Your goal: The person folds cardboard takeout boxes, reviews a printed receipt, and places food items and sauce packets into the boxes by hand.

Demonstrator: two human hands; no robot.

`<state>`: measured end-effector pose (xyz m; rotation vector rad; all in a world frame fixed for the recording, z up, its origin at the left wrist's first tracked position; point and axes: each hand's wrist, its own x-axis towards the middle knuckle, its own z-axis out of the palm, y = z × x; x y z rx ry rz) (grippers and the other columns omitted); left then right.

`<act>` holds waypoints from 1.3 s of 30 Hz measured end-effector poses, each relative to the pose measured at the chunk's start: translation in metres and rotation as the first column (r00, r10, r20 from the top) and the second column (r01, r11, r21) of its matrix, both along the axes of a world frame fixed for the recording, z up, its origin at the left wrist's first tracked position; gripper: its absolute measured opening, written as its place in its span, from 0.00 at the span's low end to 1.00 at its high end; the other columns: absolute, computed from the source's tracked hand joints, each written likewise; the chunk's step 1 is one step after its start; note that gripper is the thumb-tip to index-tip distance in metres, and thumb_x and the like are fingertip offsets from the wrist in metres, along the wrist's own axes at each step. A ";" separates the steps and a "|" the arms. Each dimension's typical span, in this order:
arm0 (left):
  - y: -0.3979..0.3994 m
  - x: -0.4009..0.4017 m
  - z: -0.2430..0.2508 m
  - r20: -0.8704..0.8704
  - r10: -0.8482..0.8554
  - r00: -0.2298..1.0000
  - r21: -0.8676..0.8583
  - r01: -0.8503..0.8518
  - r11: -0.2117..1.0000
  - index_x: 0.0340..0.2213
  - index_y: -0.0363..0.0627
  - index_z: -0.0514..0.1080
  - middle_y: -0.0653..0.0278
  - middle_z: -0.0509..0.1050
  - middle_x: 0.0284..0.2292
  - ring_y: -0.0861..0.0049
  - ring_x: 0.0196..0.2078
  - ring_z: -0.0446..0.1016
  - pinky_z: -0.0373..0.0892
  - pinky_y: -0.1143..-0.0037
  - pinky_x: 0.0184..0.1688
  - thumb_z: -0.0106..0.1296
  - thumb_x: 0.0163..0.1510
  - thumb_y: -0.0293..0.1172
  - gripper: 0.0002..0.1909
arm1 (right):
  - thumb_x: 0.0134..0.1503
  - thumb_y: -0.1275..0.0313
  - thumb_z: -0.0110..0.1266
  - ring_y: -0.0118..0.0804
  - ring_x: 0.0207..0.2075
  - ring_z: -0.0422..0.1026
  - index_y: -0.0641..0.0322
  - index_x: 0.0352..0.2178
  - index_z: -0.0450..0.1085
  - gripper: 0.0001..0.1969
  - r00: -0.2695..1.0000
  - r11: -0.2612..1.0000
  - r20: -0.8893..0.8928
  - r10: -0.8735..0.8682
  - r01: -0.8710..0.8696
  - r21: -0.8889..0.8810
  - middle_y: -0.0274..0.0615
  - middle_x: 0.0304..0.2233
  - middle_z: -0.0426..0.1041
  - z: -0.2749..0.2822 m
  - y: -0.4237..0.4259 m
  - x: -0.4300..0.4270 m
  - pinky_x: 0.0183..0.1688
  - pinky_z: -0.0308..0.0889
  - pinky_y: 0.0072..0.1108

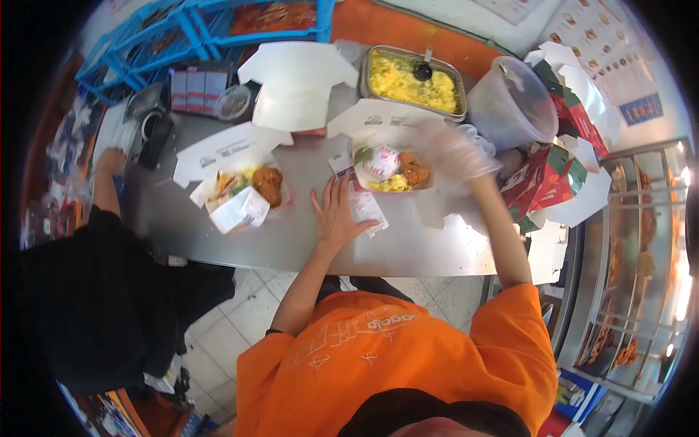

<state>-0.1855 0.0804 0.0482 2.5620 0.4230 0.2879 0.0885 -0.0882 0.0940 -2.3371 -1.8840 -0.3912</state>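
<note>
My left hand (339, 212) rests with its fingers spread on the steel table (284, 240), holding nothing. Beside it lies a printed paper slip (369, 212), partly under a paper food box (420, 188) with its lid raised. Inside that box are a wrapped round portion (380, 162) with writing, a piece of fried chicken (414, 168) and some yellow rice (394, 183). My right hand (461, 155), in a clear plastic glove, is motion-blurred at the box's right side; whether it grips anything cannot be made out. A small white carton (341, 159) touches the box's left side.
Another open food box (210, 205) with fried chicken stands left. Behind are an unfolded box (297, 82), a rice tray (412, 82) with a spoon, and a plastic tub (513, 101). Red-green boxes (540, 180) crowd the right, near a heated cabinet (633, 246). A co-worker's hand (112, 161) is left.
</note>
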 end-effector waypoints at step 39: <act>-0.401 0.034 -0.044 0.156 -0.437 0.886 0.487 0.316 0.814 0.51 0.46 0.59 0.54 0.58 0.51 0.58 0.54 0.56 0.53 0.61 0.54 0.47 0.53 0.44 0.27 | 0.53 0.75 0.42 0.43 0.33 0.68 0.59 0.37 0.66 0.11 -0.460 -0.183 0.178 -0.870 0.636 0.750 0.41 0.28 0.68 0.197 -0.898 -0.235 0.39 0.65 0.26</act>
